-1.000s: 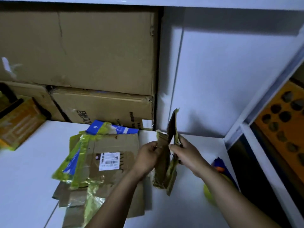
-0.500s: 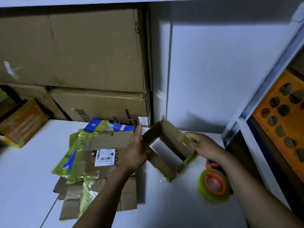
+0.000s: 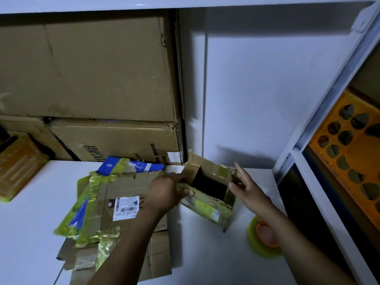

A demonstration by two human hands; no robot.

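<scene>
A small brown cardboard box (image 3: 207,208) with yellow tape stands opened up into a square tube on the white table (image 3: 26,233), its dark inside facing me. My left hand (image 3: 164,194) grips its near-left wall, thumb on the rim. My right hand (image 3: 245,188) is at its right wall, forefinger pointing up; its grip is hidden behind the box edge.
A stack of flattened cardboard boxes (image 3: 125,206) with yellow tape and a white label lies left of the box. A yellow tape roll (image 3: 263,237) sits to the right. Big cartons (image 3: 92,79) fill the back left; an orange crate (image 3: 349,161) stands at right.
The flat folded box was pulled apart into an open square tube and lowered onto the table. The view has shifted slightly to the right.
</scene>
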